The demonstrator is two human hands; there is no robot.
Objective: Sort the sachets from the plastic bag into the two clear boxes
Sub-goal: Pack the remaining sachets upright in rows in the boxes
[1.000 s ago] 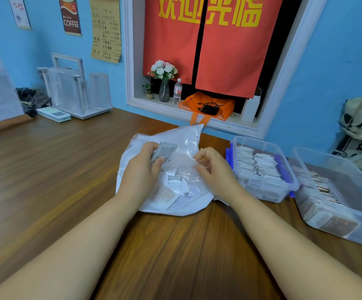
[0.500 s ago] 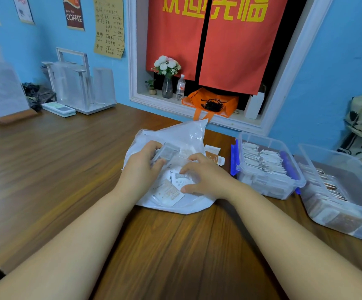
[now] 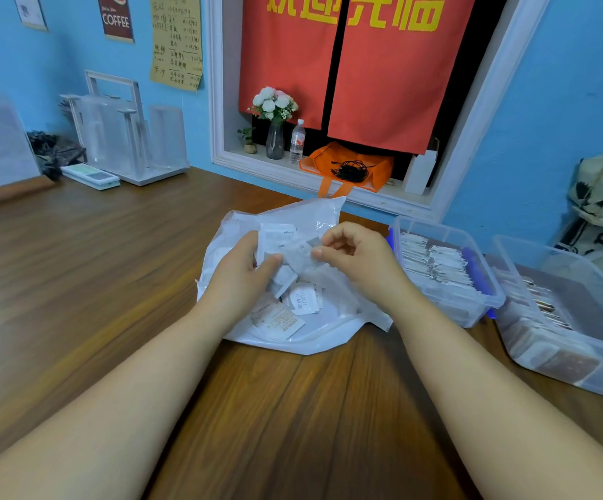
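The right hand [image 3: 357, 261] is lifting off the pile it was lying flat on a moment ago, and its fingers [image 3: 320, 252] are now pinching a translucent packet [image 3: 302, 256], too blurred to read. The left hand [image 3: 242, 272] is holding a few white sachets [image 3: 276, 238], thumb curling over them, just beside that packet. Both hands are hovering over the open plastic bag [image 3: 293, 342], which is lying on the bench [image 3: 112, 283] with loose sachets [image 3: 303, 301] inside. To the right, the near box [image 3: 433, 225] and the far box [image 3: 581, 377] are sitting side by side, each part-filled.
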